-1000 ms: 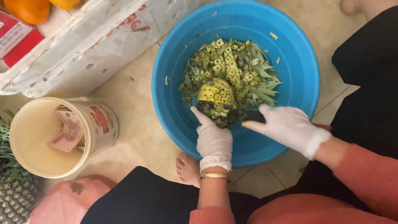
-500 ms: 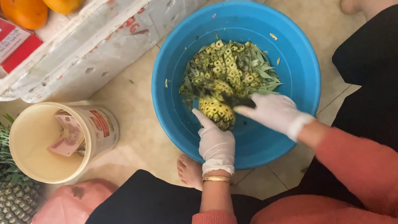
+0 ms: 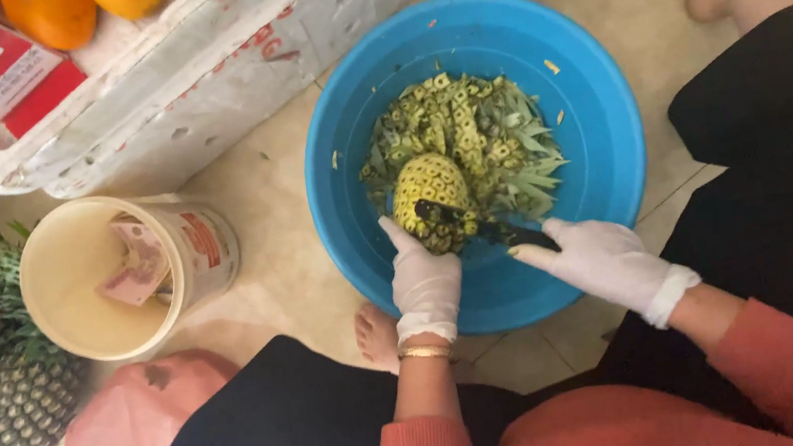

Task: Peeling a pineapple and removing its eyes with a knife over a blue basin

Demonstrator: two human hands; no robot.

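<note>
Left hand [image 3: 426, 285]: gloved, grip pressed around the near side of the half-peeled pineapple [image 3: 431, 192].
Right hand [image 3: 603, 258]: gloved, grip closed on the dark knife [image 3: 477, 225], blade laid against the fruit.
Pineapple: held inside the blue basin [image 3: 595, 118], above the peelings [image 3: 497, 135].
Far left: cream bucket [image 3: 86, 281], whole pineapples [image 3: 5, 397] on the floor.

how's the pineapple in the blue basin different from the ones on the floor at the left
The pineapple in the basin is peeled yellow; the floor pineapples keep their brown-green skin. The first is held by the gloved left hand while the right hand lays a dark knife on it; the others lie untouched beside the cream bucket. Both are whole fruit.
</note>
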